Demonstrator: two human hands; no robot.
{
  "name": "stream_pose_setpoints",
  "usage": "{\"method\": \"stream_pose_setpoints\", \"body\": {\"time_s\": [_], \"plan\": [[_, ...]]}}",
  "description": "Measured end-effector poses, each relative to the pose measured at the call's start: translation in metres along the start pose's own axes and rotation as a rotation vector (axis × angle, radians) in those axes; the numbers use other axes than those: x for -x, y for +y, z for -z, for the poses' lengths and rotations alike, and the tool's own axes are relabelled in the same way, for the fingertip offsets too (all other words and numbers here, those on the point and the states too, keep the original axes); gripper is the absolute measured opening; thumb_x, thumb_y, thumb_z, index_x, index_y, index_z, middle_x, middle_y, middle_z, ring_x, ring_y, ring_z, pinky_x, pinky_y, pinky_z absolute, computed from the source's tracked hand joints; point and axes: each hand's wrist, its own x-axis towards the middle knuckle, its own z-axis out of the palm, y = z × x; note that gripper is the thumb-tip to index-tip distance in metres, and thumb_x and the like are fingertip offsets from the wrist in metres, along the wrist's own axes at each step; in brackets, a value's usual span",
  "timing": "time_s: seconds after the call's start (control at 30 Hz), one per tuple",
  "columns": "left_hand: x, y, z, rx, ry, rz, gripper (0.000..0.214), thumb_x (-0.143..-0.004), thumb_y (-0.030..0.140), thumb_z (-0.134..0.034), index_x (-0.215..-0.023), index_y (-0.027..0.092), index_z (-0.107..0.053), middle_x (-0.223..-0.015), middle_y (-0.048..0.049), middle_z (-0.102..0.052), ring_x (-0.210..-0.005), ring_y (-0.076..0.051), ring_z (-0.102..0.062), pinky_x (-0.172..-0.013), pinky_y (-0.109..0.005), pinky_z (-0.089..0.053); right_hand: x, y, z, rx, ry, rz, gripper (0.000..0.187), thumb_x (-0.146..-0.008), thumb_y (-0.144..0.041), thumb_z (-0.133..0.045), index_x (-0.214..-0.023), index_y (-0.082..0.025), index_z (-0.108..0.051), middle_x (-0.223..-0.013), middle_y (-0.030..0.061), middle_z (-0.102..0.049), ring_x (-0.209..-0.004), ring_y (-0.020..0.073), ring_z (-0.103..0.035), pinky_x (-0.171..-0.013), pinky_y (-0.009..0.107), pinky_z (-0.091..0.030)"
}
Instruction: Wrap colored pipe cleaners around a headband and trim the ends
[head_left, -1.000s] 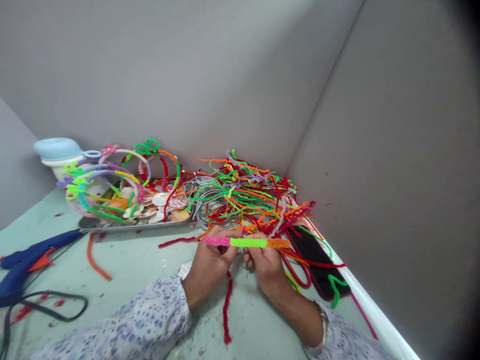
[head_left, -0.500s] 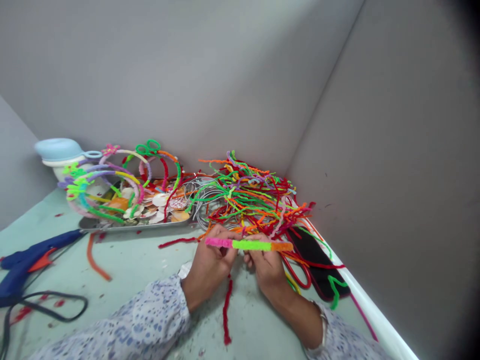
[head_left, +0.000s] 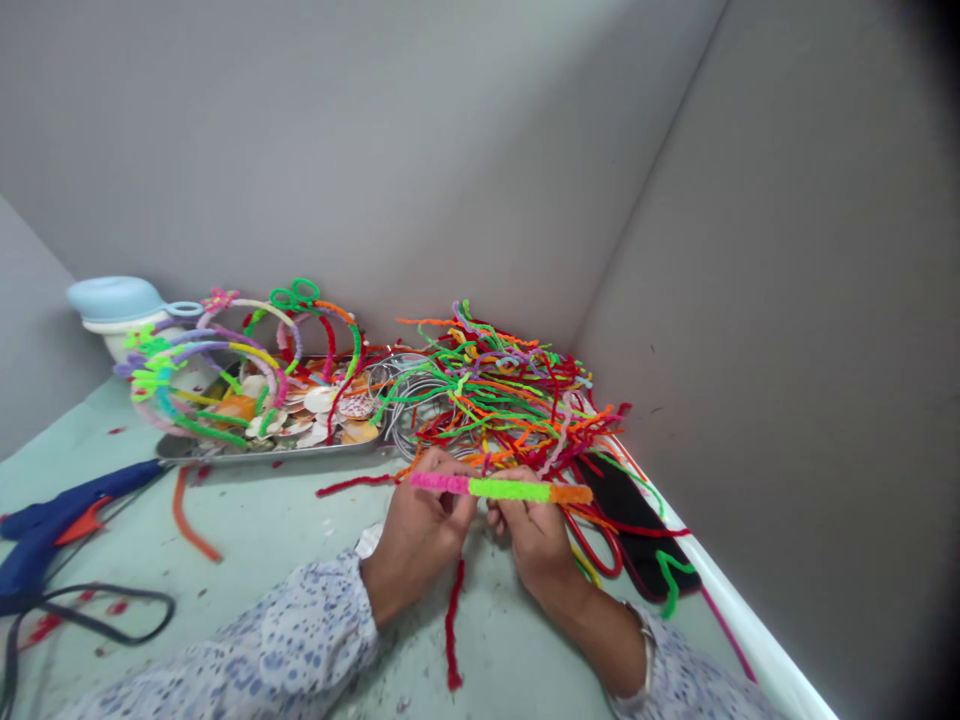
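Note:
Between my two hands is a headband [head_left: 510, 490] wrapped in fuzzy pipe cleaner, pink, lime green and orange from left to right, seen nearly edge-on. My left hand [head_left: 431, 515] pinches it near the pink part, fingers closed. My right hand [head_left: 532, 530] is closed under the green part, its thumb pointing inward; its fingertips are partly hidden by the band. A red pipe cleaner [head_left: 454, 630] runs down between my hands toward me; its upper end is hidden near my left fingers.
Ahead lies a heap of loose pipe cleaners [head_left: 510, 390] beside bare wire hoops [head_left: 409, 400]. A metal tray [head_left: 277, 456] carries shells and several decorated headbands [head_left: 225, 350]. At left are a blue glue gun [head_left: 67, 510] and its cord; at right, a black phone-like slab [head_left: 626, 520].
The headband has shifted slightly to the right, its green and orange parts a little farther over. My hands keep nearly the same place and grip.

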Motion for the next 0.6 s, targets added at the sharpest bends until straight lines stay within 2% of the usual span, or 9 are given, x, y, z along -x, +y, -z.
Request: {"method": "stream_pose_setpoints", "body": {"time_s": [0.13,0.3,0.6], "plan": [[-0.0018,0.001,0.0,-0.019,-0.032,0.025,0.016,-0.082,0.017,-0.054,-0.071,0.017,-0.065,-0.078,-0.005,-0.061,-0.075,-0.018,-0.056,-0.066,-0.028,-0.042,0.002,0.0001,0.0003,0.014,0.0,-0.039,0.03,-0.086,-0.046,-0.054,-0.078,-0.017,-0.056,-0.065,-0.0005,-0.055,-0.055,0.0131,-0.049,-0.05,0.024,-0.04],[-0.0026,0.0005,0.001,0.051,-0.035,0.035,0.017,-0.084,0.024,-0.055,-0.07,0.017,-0.063,-0.075,-0.0039,-0.061,-0.074,-0.018,-0.055,-0.07,-0.029,-0.042,0.0024,-0.0009,0.0006,0.057,0.023,-0.1,0.038,-0.081,-0.052,-0.057,-0.068,-0.016,-0.057,-0.059,0.0005,-0.056,-0.053,0.0133,-0.049,-0.05,0.025,-0.041],[-0.0025,-0.0002,0.0043,0.062,-0.037,0.06,0.018,-0.083,0.024,-0.054,-0.067,0.018,-0.059,-0.067,-0.0006,-0.056,-0.067,-0.016,-0.05,-0.064,-0.027,-0.039,0.0007,-0.0047,-0.0013,0.035,0.001,-0.132,0.038,-0.081,-0.051,-0.057,-0.065,-0.017,-0.057,-0.056,0.0003,-0.055,-0.051,0.0122,-0.048,-0.049,0.025,-0.04]]}}
